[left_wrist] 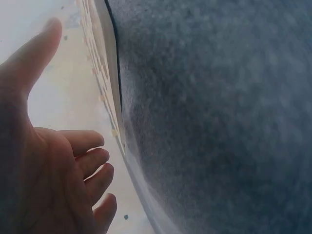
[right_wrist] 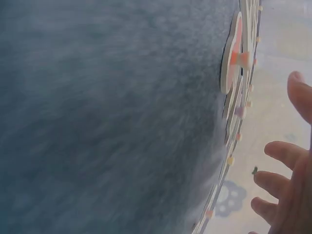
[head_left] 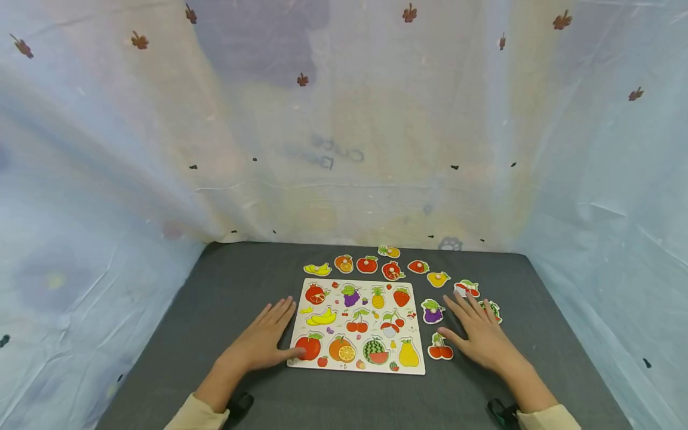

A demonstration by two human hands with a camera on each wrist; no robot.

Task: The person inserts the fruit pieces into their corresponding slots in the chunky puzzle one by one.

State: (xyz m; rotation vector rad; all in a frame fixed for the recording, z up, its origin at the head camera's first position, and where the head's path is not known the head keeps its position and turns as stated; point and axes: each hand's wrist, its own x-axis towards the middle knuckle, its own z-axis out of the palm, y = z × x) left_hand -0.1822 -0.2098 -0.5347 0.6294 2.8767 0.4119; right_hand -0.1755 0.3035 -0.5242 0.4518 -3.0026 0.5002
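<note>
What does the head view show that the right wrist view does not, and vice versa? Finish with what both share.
Only the head view shows the left hand, the pale sleeves and the printed face of the board. Only the right wrist view shows a fruit piece edge-on, its knob in profile. Both show the right hand, loose fruit pieces, the dark surface, and the curtain with its paw print.

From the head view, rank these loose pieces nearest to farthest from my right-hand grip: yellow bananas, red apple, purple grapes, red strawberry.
1. Purple grape-shaped piece, right of the white board.
2. Red strawberry-shaped piece, beyond the board's far right corner.
3. Red apple-shaped piece, behind mid-board.
4. Yellow banana-shaped piece, leftmost.
</note>
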